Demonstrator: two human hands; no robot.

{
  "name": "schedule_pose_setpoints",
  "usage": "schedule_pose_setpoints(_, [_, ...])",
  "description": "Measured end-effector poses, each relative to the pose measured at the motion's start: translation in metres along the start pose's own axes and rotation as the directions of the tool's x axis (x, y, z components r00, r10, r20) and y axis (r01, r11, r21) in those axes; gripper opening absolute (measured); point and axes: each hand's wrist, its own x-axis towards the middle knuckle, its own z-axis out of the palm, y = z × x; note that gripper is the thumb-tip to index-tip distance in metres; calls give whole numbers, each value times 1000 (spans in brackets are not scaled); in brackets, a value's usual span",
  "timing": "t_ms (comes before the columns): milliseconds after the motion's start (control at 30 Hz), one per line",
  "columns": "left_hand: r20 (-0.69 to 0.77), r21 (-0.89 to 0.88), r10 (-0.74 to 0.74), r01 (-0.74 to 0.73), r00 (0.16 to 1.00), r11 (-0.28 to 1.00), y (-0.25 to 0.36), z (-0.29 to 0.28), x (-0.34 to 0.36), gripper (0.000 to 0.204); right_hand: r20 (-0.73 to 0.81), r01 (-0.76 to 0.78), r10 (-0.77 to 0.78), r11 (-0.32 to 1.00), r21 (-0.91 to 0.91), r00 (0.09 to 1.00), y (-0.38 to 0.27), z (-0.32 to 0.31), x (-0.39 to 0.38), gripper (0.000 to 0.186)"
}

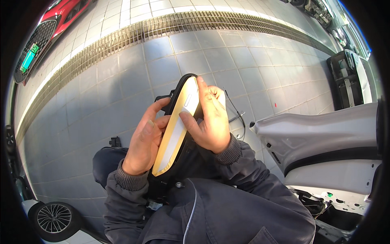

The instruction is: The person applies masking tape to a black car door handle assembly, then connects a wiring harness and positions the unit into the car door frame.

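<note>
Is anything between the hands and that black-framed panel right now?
Nothing visible: the left hand and right hand both grip the panel directly, fingers on its pale face and black rim.

We see panel (177, 126) cream-yellow w/ pale white centre strip, black frame round it. Our sleeves (227, 191) dark grey, ribbed cuffs, thin white seam line. Floor tiles (162, 65) grey-blue, square grid; drain grating (134, 32) beige, fine slat pattern. Car (61, 16) red, black mesh grille, green plate. Body part (325, 138) white w/ black stripe. Wheel (55, 219) silver spokes, black tyre.
</note>
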Motion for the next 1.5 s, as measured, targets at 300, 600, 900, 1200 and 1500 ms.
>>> schedule_pose_setpoints(300, [22,-9,2,-2,1000,1000,-4,0,-4,96,74,37,-30,995,-94,997,-6,-17,1,88])
schedule_pose_setpoints(600, [8,-35,7,-7,1000,999,-9,-1,-3,93,261,218,-121,899,-381,958,-10,-30,7,97])
schedule_pose_setpoints(900, [18,-87,7,-5,1000,996,-9,-8,-5,88,115,122,-118,992,-31,986,2,-33,14,51])
schedule_pose_setpoints(1200, [17,-40,20,-19,1000,999,-7,-7,-9,83,466,-377,4,597,709,885,53,-29,47,46])
schedule_pose_setpoints(1500, [85,-52,-5,10,996,999,-3,-7,-10,90,439,-30,-277,817,575,855,66,-41,71,38])
